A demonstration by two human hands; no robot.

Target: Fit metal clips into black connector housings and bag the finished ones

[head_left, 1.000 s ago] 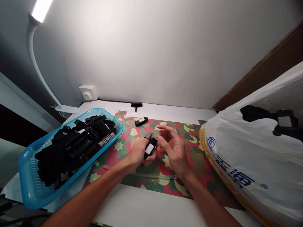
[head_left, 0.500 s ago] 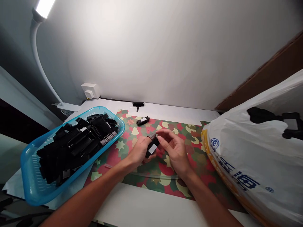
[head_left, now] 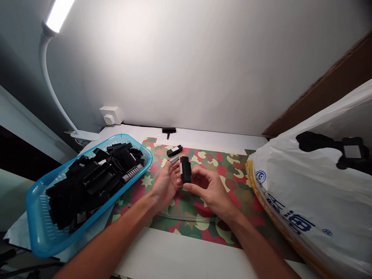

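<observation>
Above the camouflage-patterned mat, a black ribbed plastic block (head_left: 186,170) with a white label on its left side stands nearly upright. My right hand (head_left: 213,190) pinches its lower end between thumb and fingers. My left hand (head_left: 166,184) is palm up just left of it, thumb and fingers apart, with fingertips close to or touching the block. On the left thumb sits a silver metal piece (head_left: 173,160), pointed toward the block; how it is fixed there cannot be made out. A second labelled black block (head_left: 174,150) lies on the mat behind my hands.
To the left, a blue plastic basket (head_left: 34,217) holds many black plastic parts. A white plastic bag (head_left: 290,182) bulges at the right. Farther back are a small black bar (head_left: 169,130), a white wall socket (head_left: 112,115) and a desk lamp (head_left: 43,58). The patterned mat (head_left: 232,193) covers the tabletop.
The block has turned upright, showing its ribbed side. My left thumb with the metal piece has come away from it, and my right hand now grips its lower end.
</observation>
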